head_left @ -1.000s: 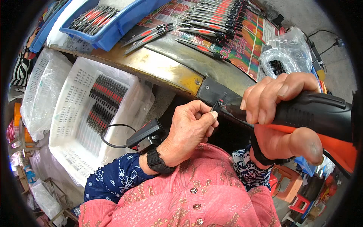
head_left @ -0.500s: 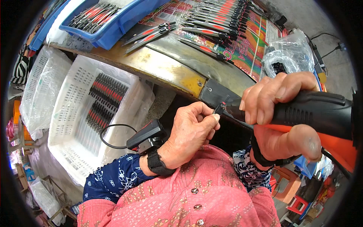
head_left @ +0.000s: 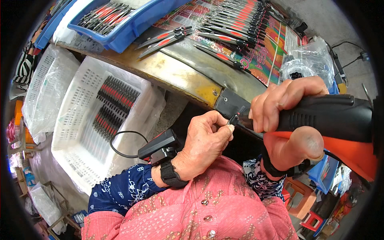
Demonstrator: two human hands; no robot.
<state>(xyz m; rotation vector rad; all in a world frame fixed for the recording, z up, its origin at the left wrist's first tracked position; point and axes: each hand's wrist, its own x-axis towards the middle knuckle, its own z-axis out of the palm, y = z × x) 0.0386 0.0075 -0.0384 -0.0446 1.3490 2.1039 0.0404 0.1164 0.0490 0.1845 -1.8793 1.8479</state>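
My left hand point(head_left: 208, 134) is closed, thumb and forefinger pinching a small dark piece point(head_left: 234, 119) with a tiny reddish spot at its upper end. My right hand point(head_left: 280, 105) wraps its fingers over a black handheld power tool point(head_left: 320, 117), whose underside is orange; the thumb sticks out below. The narrow front of the tool points left and lies against or very close to the pinched piece; contact cannot be made out. A black device with a looped cable point(head_left: 160, 146) is strapped to my left wrist.
Slim grey-black pieces with red inlays point(head_left: 236, 24) lie in a row on a printed sheet on the metal-edged bench point(head_left: 176, 74). More fill a blue bin point(head_left: 120, 42) and a white lined crate point(head_left: 66, 136) at left. A clear plastic bag point(head_left: 308, 60) sits at the right.
The whole view has shifted slightly, with the bench things a little further right. My right fingers sit slightly further left. Both hands keep their holds.
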